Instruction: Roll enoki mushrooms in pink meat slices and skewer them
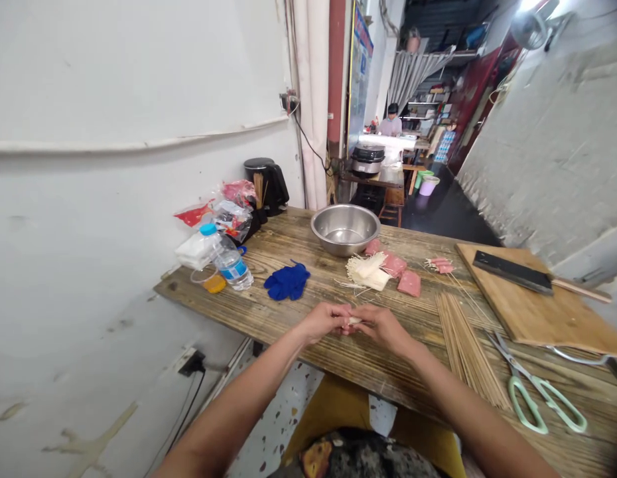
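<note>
Close to the table's near edge, my left hand (327, 318) and my right hand (383, 326) meet with bent fingers. Between them they pinch a small enoki mushroom roll (355, 320), pale with a bit of pink meat at its left; the fingers cover most of it. Just beyond lies a bundle of enoki mushrooms (368, 271) with loose strands. Pink meat slices (409, 283) are beside the bundle on its right. Farther right, several finished-looking meat rolls (442, 265) sit on skewers. Loose bamboo skewers (468, 348) lie right of my right hand.
A steel bowl (345, 229) stands at the back. Scissors (532, 385) lie at right, near a cutting board (537, 299) bearing a cleaver (512, 272). Left are blue gloves (287, 281), a water bottle (230, 262) and a plastic cup (209, 279). A person (391, 123) is far behind.
</note>
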A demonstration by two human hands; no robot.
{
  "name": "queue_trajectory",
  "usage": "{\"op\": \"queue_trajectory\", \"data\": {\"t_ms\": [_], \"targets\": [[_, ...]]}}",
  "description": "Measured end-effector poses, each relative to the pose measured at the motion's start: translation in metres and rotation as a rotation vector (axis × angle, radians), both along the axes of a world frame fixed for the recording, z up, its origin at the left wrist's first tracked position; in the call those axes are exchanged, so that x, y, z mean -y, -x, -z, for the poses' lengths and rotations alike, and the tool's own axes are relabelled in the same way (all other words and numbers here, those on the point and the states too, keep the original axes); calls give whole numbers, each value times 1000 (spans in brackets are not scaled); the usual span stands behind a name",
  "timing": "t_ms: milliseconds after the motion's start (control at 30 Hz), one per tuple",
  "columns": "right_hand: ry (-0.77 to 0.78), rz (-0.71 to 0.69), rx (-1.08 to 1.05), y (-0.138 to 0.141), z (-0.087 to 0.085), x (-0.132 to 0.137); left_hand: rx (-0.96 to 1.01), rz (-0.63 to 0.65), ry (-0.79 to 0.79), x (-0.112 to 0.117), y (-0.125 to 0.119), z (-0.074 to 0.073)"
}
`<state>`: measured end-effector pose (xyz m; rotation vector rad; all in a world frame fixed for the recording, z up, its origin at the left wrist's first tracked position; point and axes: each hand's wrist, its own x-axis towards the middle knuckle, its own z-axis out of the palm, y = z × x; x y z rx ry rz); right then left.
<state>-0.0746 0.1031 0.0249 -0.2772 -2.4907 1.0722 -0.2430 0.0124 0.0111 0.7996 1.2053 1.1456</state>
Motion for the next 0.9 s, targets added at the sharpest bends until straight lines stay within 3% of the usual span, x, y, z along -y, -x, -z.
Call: {"op": "queue_trajectory", "data": {"t_ms": [167,367,467,600,700,900], "targets": [[-180,-23,-91,10,13,-4,136,-6,147,-4,20,-2],[-112,-40,-58,20,24,-7,-6,-79,209,-5,29,8],[-62,32,-32,20,33,-8,-314,-129,81,-6,21,18],[-78,61,-46,17,46,-12,-695,-164,-250,-2,8,28],[-110,54,-75,14,50,-12,-818,-174,-451,5,2,32],[-243,35,-180,14,56,-7,-998,-193,-668,14,0,46]]}}
